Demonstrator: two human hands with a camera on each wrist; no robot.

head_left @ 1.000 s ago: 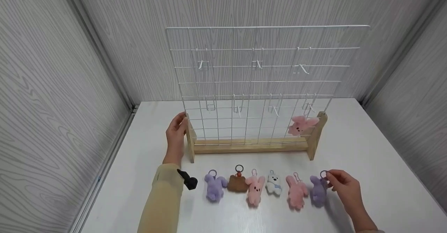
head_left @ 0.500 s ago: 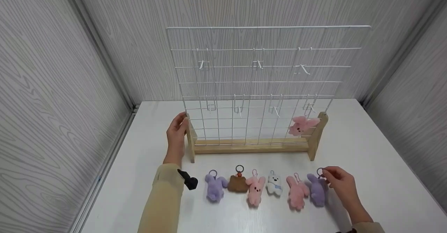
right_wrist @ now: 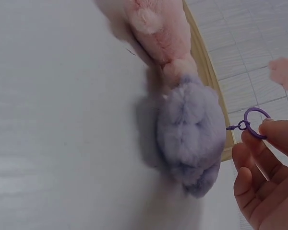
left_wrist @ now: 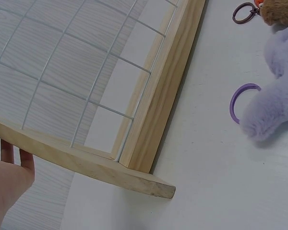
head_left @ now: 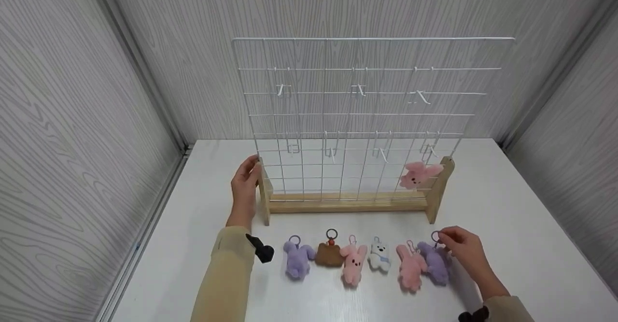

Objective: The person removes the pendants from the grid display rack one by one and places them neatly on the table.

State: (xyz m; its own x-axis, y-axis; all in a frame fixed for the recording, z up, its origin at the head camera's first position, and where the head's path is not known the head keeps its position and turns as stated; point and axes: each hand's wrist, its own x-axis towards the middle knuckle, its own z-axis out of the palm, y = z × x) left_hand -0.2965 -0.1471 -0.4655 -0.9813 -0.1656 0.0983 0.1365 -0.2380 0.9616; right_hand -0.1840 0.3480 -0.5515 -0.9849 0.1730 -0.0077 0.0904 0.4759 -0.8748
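Observation:
My right hand (head_left: 463,249) pinches the purple ring (right_wrist: 255,123) of a purple plush keychain (head_left: 436,263) between thumb and forefinger. In the right wrist view the plush body (right_wrist: 189,129) is at the end of a short chain, overlapping the pink plush beside it. My left hand (head_left: 245,187) grips the wooden left upright (head_left: 264,191) of a rack with a white wire grid (head_left: 342,114). In the left wrist view, fingers (left_wrist: 26,160) reach behind that upright. A pink bunny plush (head_left: 417,175) hangs at the grid's lower right.
In front of the rack lie a purple plush (head_left: 298,259), a brown plush (head_left: 329,254), a pink bunny (head_left: 354,264), a white bear (head_left: 379,256) and another pink bunny (head_left: 411,268). Several white hooks, such as the upper right hook (head_left: 423,97), stick out from the grid. Grey walls enclose the table (head_left: 193,283).
My right hand has moved left and slightly toward the rack, drawing the purple plush keychain by its ring toward the pink bunny. The left hand keeps its place on the upright.

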